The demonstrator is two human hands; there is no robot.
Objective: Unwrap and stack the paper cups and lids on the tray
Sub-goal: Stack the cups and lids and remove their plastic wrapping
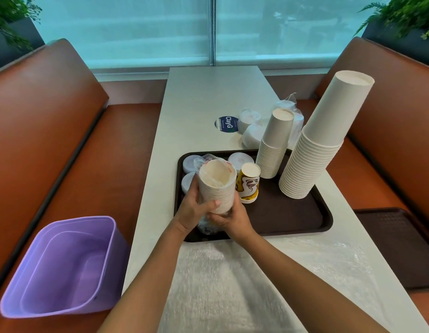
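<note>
Both hands hold an upright stack of white paper cups (217, 186) over the near left corner of the dark brown tray (292, 219). My left hand (196, 210) grips its side. My right hand (229, 218) grips its base, where clear plastic wrap (205, 224) is bunched; more wrap clings behind the rim. On the tray stand a small yellow printed cup stack (249, 183), a medium white stack (274, 145), a tall wide white stack (321, 133) and white lids (190, 163).
Wrapped lids and cups (250, 127) lie on the table beyond the tray, beside a round blue sticker. A purple bin (64, 267) sits on the left bench. A second dark tray (398, 246) rests on the right bench. Clear plastic sheet (256, 284) covers the near table.
</note>
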